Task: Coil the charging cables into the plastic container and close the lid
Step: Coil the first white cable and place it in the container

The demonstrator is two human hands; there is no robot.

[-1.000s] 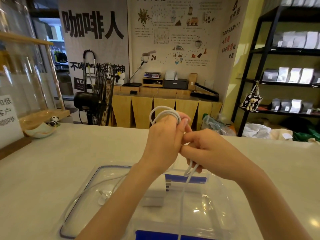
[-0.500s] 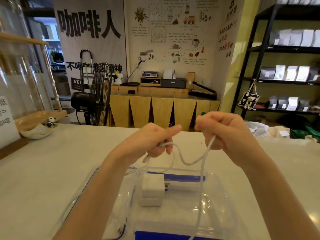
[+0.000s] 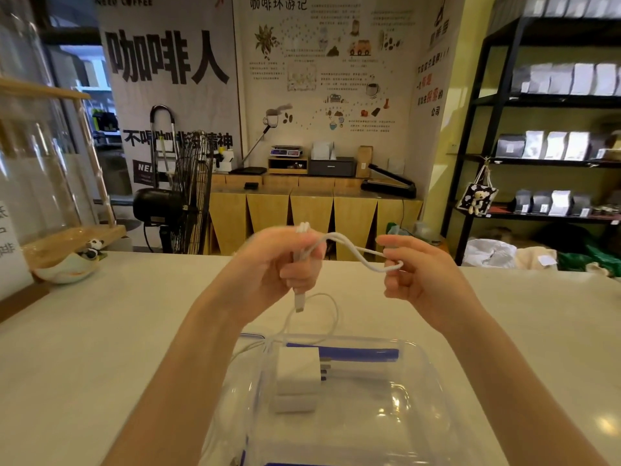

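My left hand [image 3: 285, 260] grips a bundle of white charging cable [image 3: 356, 252] above the counter, with loops sticking out of the top of the fist and a connector [image 3: 298, 301] hanging below it. A loop of the same cable runs to my right hand [image 3: 413, 274], which pinches it between thumb and fingers. More cable hangs down in a loop into the clear plastic container [image 3: 426, 371] below, where two white charger plugs [image 3: 297, 371] lie. The container's blue-rimmed lid [image 3: 250, 338] lies partly under it at the left.
The pale counter [image 3: 100, 348] spreads around the container. A small bowl with a panda figure [image 3: 72, 264] sits at the far left next to a glass display case [image 3: 30, 156]. Beyond the counter stand a fan, wooden cabinets and black shelves.
Both hands have moved apart and upward. The left hand has gathered more cable loops, with a connector now hanging from it. The right hand now holds a short loop instead of a long strand.
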